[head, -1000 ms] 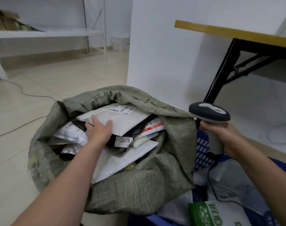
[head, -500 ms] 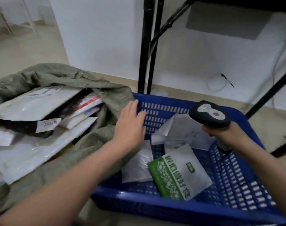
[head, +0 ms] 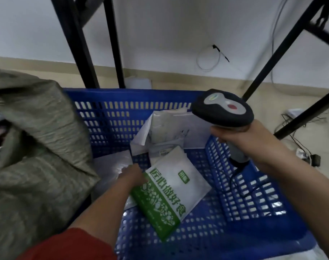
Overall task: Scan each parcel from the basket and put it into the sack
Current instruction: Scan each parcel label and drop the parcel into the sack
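Observation:
A blue plastic basket [head: 113, 119] fills the middle of the view. In it lie a green-and-white parcel [head: 171, 190], a grey parcel [head: 107, 166] to its left, and white parcels [head: 169, 128] at the back. My left hand [head: 132, 175] reaches down into the basket and touches the left edge of the green-and-white parcel; its fingers are blurred and partly hidden. My right hand [head: 235, 136] grips the handle of the black barcode scanner [head: 222, 107], held above the basket's right side. The grey-green woven sack [head: 38, 147] stands against the basket's left side.
Black table legs [head: 79, 44] rise just behind the basket, and another slants at the right [head: 283, 47]. A cable loop [head: 208, 59] hangs on the white wall. Loose wires and a plug [head: 308, 156] lie on the floor to the right.
My left hand left the sack, crossed the basket's rim and dropped to the green-and-white parcel. The view swung right from sack to basket. My right hand kept the scanner.

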